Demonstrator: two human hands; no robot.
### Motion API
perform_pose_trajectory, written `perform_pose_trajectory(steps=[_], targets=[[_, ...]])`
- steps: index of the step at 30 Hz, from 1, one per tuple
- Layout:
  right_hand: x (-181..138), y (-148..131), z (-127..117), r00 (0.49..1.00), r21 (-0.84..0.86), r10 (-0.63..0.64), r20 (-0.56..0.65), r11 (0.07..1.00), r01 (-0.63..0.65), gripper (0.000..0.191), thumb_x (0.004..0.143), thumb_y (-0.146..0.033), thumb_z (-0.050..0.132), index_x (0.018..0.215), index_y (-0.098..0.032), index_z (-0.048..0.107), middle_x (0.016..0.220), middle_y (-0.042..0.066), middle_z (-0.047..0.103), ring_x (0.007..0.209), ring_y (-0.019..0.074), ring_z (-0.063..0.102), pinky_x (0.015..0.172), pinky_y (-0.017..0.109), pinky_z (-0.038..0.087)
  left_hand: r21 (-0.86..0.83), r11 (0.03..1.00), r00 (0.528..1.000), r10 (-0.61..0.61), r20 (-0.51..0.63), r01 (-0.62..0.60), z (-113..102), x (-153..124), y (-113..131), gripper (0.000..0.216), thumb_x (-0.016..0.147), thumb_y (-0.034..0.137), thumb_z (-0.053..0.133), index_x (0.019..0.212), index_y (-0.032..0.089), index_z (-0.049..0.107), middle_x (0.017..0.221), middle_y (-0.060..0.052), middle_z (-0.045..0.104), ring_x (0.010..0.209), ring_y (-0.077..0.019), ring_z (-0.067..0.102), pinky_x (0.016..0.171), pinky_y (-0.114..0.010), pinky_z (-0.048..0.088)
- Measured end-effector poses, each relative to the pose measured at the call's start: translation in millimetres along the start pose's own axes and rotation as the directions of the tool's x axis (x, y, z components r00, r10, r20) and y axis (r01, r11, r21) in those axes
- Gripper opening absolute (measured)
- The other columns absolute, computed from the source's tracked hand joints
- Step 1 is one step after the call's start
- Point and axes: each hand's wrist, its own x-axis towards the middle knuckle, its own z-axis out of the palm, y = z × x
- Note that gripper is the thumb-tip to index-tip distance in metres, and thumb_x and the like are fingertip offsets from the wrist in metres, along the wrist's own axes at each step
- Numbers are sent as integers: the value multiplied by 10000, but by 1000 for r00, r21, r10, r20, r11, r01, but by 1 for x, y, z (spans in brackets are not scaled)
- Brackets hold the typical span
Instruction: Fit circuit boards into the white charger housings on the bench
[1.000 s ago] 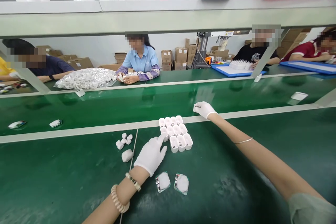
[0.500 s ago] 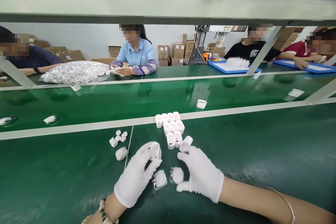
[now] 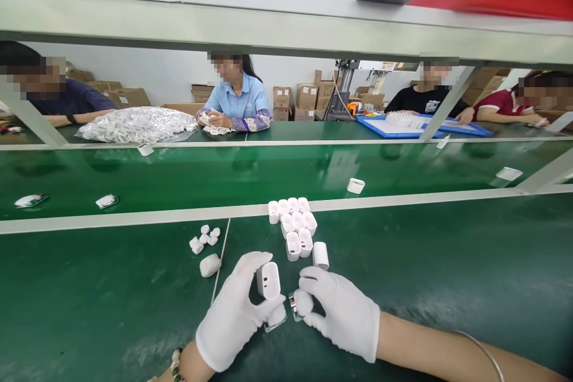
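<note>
Both my hands wear white gloves near the table's front. My left hand (image 3: 235, 316) is closed on a small white plastic shell (image 3: 268, 280), held upright between thumb and fingers. My right hand (image 3: 342, 312) lies beside it, its fingers pinching a round white insert (image 3: 303, 302) that sits in a small clear packet. A second packet (image 3: 276, 316) lies partly under my left fingers. Just beyond stands a cluster of several white shells (image 3: 293, 224), with one more shell (image 3: 320, 255) standing apart at its near right.
A few small white pieces (image 3: 204, 238) and a white pod (image 3: 210, 264) lie to the left. One shell (image 3: 356, 185) rides the green conveyor belt (image 3: 179, 176), with packets (image 3: 106, 200) further left. Across it, several seated people work; a bag of white parts (image 3: 136, 124) lies there.
My right hand came back from the belt, leaving a shell there, and now pinches the insert. My left hand took a shell from the cluster and lifted it upright.
</note>
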Motion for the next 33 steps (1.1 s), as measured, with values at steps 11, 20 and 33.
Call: perform_pose_trajectory(steps=[11, 20, 33], targets=[[-10, -11, -29, 978, 432, -49, -203, 892, 134, 257, 718, -98, 663, 937, -193, 568, 919, 24, 604, 742, 126, 544, 729, 287, 493, -189, 982, 998, 23, 56, -12, -4, -5, 10, 510, 790, 142, 645, 1225, 347, 476, 1330, -32, 436, 1206, -239, 474, 995, -376, 400], [16, -21, -61, 964, 659, -142, -224, 707, 257, 421, 705, -81, 786, 1065, -251, 651, 1090, 24, 622, 909, 148, 613, 840, 316, 503, -791, 547, 926, 69, 370, 275, -13, 1, 21, 503, 862, 630, 530, 926, 135, 596, 717, -44, 622, 526, -96, 508, 567, -240, 408], [12, -31, -64, 957, 486, -241, -163, 825, 290, 182, 717, -149, 801, 740, -197, 627, 936, -5, 605, 919, 115, 592, 849, 205, 491, -763, 512, 869, 62, 490, 394, -9, -2, 18, 517, 821, 641, 584, 924, 134, 582, 731, -67, 646, 516, -92, 531, 532, -203, 405]])
